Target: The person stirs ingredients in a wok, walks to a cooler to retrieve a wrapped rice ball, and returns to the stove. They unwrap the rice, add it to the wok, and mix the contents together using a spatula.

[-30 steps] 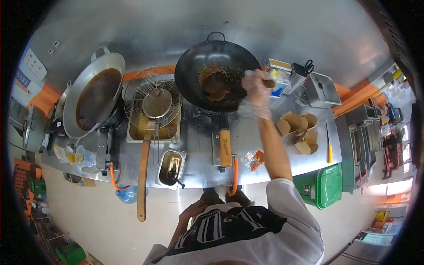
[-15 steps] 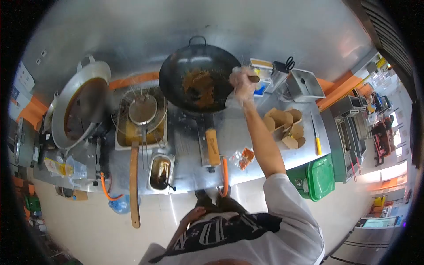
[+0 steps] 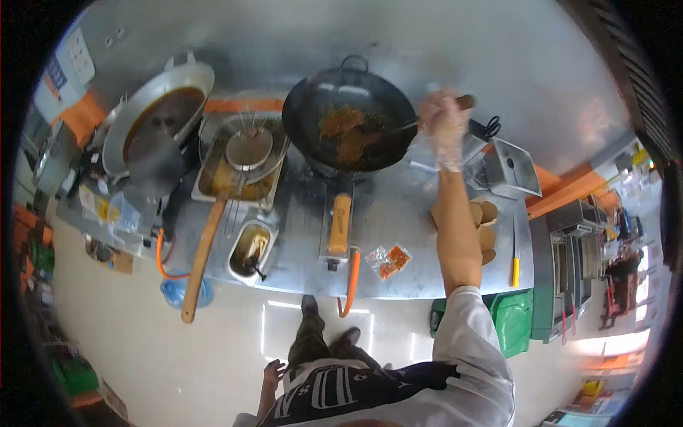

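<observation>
My right hand (image 3: 442,117), in a clear plastic glove, is closed round the wooden handle (image 3: 465,102) of a spatula, right of the wok. The spatula's metal part reaches left into the black wok (image 3: 302,132), where reddish-brown sauce (image 3: 343,121) lies on the bottom. My left hand (image 3: 274,371) hangs low beside my body, away from the counter, with its fingers apart and nothing in them. A wooden-grip wok handle (image 3: 341,222) points toward me.
A large pan of dark liquid (image 3: 192,75) stands left, beside a strainer (image 3: 249,148) over an oil tray. Near the front are a small metal container (image 3: 238,270) and sauce packets (image 3: 390,261). Brown cartons (image 3: 486,235) and a yellow-handled knife (image 3: 514,272) lie right.
My right hand has moved right and up with the spatula, outside the wok's rim. My left hand hangs lower, its fingers spread. The camera view has shifted.
</observation>
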`<state>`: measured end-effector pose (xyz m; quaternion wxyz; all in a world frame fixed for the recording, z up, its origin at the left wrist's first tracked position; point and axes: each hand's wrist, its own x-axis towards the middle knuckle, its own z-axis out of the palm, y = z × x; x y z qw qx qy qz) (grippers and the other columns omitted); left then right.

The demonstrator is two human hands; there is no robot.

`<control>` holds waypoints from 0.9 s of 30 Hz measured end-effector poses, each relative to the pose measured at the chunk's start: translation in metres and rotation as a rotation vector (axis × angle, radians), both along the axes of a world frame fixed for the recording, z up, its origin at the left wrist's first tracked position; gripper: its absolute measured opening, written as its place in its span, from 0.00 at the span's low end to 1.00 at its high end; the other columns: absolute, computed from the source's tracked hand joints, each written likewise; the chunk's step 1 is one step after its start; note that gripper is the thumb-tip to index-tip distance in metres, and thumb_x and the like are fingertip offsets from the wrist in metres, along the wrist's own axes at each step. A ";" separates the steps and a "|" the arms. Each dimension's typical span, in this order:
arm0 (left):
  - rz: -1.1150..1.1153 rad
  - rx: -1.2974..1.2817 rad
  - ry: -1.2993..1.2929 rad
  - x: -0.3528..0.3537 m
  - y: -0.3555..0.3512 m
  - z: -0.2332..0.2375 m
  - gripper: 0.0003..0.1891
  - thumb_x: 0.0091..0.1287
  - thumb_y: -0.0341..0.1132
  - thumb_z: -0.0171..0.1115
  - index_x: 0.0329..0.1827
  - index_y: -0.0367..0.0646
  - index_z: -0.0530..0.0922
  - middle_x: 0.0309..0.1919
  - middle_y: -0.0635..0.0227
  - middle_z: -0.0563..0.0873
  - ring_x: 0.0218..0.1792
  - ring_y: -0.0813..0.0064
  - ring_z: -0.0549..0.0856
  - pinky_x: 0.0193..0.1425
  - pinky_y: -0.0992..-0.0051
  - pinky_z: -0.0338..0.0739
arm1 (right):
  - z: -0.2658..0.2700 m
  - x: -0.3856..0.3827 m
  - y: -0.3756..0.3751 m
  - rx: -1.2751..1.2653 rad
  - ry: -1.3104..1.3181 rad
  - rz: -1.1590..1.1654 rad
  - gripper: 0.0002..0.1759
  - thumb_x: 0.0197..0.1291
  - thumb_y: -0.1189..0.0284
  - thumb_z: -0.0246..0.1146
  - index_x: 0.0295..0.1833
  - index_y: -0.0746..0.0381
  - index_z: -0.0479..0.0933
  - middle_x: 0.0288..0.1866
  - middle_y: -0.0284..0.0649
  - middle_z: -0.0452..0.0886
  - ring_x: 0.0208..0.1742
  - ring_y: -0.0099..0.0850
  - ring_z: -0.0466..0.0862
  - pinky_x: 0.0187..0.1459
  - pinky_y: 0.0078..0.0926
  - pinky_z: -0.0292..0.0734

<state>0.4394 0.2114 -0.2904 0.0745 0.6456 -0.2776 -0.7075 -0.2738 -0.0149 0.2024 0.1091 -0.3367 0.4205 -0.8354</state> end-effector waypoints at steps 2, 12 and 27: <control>0.091 -0.004 0.245 0.024 0.054 -0.021 0.23 0.76 0.42 0.59 0.68 0.37 0.78 0.51 0.56 0.90 0.44 0.63 0.89 0.51 0.63 0.82 | 0.014 -0.001 0.013 -0.045 -0.020 0.043 0.10 0.67 0.69 0.66 0.47 0.57 0.71 0.37 0.34 0.76 0.31 0.25 0.76 0.29 0.26 0.73; -0.129 -0.059 0.043 0.004 0.056 -0.059 0.18 0.72 0.40 0.63 0.56 0.34 0.85 0.45 0.59 0.91 0.42 0.72 0.86 0.46 0.66 0.81 | 0.001 -0.018 -0.115 0.115 -0.077 -0.116 0.10 0.73 0.66 0.57 0.37 0.56 0.72 0.22 0.34 0.66 0.20 0.28 0.68 0.25 0.28 0.64; -0.413 0.029 0.136 -0.018 -0.081 -0.097 0.12 0.74 0.39 0.61 0.52 0.44 0.88 0.40 0.64 0.90 0.38 0.72 0.86 0.43 0.69 0.81 | 0.031 0.012 -0.062 0.298 0.307 0.023 0.17 0.75 0.65 0.57 0.29 0.54 0.70 0.20 0.26 0.63 0.20 0.23 0.64 0.25 0.28 0.61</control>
